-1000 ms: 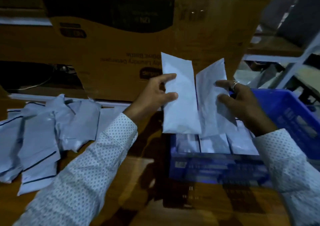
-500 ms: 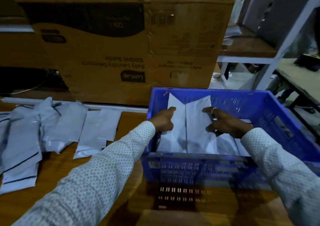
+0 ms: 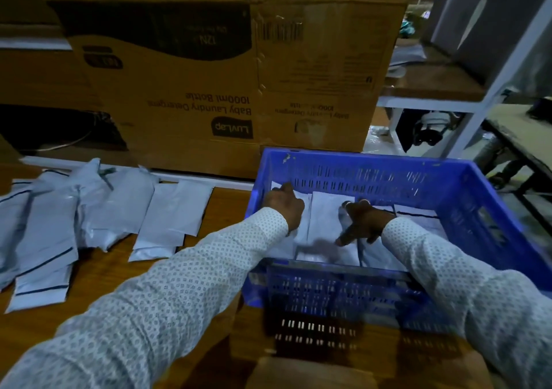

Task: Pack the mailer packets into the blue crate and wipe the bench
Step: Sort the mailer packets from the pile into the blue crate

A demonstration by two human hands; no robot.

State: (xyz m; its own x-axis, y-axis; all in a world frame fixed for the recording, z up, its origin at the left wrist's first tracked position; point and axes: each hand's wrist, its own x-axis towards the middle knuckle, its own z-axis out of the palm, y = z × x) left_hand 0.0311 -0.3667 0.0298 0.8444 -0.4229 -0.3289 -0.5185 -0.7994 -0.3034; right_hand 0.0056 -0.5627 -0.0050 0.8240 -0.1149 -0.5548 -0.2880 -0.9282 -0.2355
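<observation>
Both hands are down inside the blue crate (image 3: pixel 466 197), left hand (image 3: pixel 285 208) and right hand (image 3: pixel 363 223) pressing flat, open, on two packets (image 3: pixel 325 218) lying side by side, long axes running away from me; roughly eight more packets in the pile (image 3: pixel 89 221) sprawl on the bench (image 3: pixel 98 275)

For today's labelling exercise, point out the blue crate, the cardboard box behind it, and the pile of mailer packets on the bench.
blue crate (image 3: pixel 367 161): head view, far rim.
cardboard box (image 3: pixel 185 78): head view, printed front face.
pile of mailer packets (image 3: pixel 116 209): head view, a middle packet's top surface.
</observation>
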